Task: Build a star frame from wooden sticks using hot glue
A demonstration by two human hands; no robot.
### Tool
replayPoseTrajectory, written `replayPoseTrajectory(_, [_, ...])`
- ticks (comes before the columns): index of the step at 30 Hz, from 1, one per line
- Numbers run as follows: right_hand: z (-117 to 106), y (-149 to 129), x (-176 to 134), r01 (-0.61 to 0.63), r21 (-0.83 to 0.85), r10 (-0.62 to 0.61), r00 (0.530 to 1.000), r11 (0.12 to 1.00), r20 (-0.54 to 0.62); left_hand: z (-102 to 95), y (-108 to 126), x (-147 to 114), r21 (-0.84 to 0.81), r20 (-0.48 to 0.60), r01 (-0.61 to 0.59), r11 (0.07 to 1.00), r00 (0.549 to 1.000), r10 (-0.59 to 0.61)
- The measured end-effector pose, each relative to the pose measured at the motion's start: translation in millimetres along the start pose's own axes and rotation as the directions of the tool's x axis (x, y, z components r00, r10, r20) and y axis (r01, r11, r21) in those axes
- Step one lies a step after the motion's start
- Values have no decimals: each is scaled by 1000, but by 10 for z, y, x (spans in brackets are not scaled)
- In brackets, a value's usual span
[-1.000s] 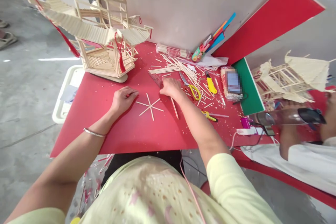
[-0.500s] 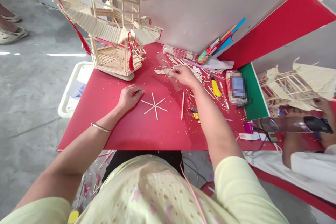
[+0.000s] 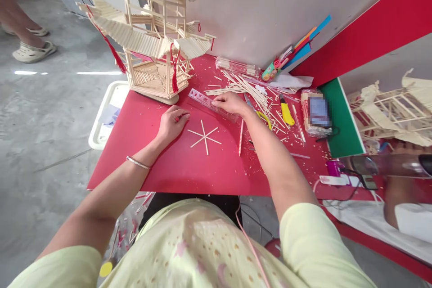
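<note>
My right hand point(image 3: 230, 103) grips a clear ruler point(image 3: 199, 95) by its right part, fingers pinched over its edge, just in front of a pile of thin wooden sticks point(image 3: 251, 87). My left hand point(image 3: 173, 122) rests on the red table with its fingers curled closed; a bit of red shows between them, but what they hold, if anything, I cannot make out. Between and below my hands, a six-armed star of crossed sticks point(image 3: 204, 137) lies flat. To its right is a single patterned stick or straw point(image 3: 240, 137).
A stick-built pagoda model point(image 3: 157, 54) with red tassels stands at the back left. A yellow cutter point(image 3: 286, 110), yellow-handled pliers point(image 3: 263, 119), a pen holder point(image 3: 270, 72) and a phone point(image 3: 319, 110) lie rightward. Another stick model point(image 3: 394, 108) and a person's arm are far right.
My right hand has taken hold of the ruler, which is now turned and nearer the star. The view has shifted slightly. My left hand stays closed beside the star.
</note>
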State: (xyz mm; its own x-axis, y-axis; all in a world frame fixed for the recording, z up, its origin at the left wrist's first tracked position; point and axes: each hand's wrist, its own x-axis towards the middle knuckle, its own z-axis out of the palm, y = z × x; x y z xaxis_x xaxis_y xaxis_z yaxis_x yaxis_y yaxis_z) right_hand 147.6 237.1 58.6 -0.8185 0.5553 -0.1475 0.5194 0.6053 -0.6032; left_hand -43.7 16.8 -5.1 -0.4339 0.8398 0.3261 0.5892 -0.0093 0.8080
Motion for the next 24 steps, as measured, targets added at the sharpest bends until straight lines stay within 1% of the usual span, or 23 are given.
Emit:
replayPoseTrajectory(3, [44, 48, -17, -45, 46, 44, 998, 998, 33, -15, -63, 43, 91, -115, 0, 996, 993, 10])
replayPoseTrajectory(4, [73, 57, -20, -70, 68, 67, 997, 995, 45, -23, -85, 59, 120, -138, 14, 993, 990, 3])
replayPoseTrajectory(7, [162, 66, -24, -107, 122, 100, 993, 987, 65, -62, -126, 96, 164, -184, 109, 981, 980, -78])
replayPoseTrajectory(8, [183, 66, -24, -106, 134, 98, 993, 985, 64, -81, -132, 105, 164, -219, 151, 975, 969, -113])
replayPoseTrajectory(9, [198, 66, -24, -101, 142, 93, 994, 985, 61, -105, -136, 114, 158, -274, 195, 968, 951, -147])
replayPoseTrajectory(11, [210, 73, -23, -92, 158, 84, 995, 983, 56, -164, -145, 137, 125, -395, 276, 953, 895, -208])
replayPoseTrajectory(13, [213, 91, -21, -90, 179, 82, 995, 980, 56, -230, -167, 170, 88, -465, 341, 936, 845, -264])
replayPoseTrajectory(14, [215, 105, -19, -91, 189, 82, 995, 978, 57, -261, -184, 190, 79, -470, 363, 928, 835, -287])
replayPoseTrajectory(16, [229, 137, -14, -93, 210, 81, 995, 973, 61, -308, -230, 232, 82, -443, 376, 923, 843, -305])
replayPoseTrajectory(19, [266, 192, -3, -89, 239, 77, 995, 967, 60, -329, -320, 286, 84, -422, 349, 933, 861, -284])
replayPoseTrajectory(24, [323, 258, 20, -79, 263, 69, 997, 961, 47, -327, -441, 316, 74, -412, 313, 947, 874, -257])
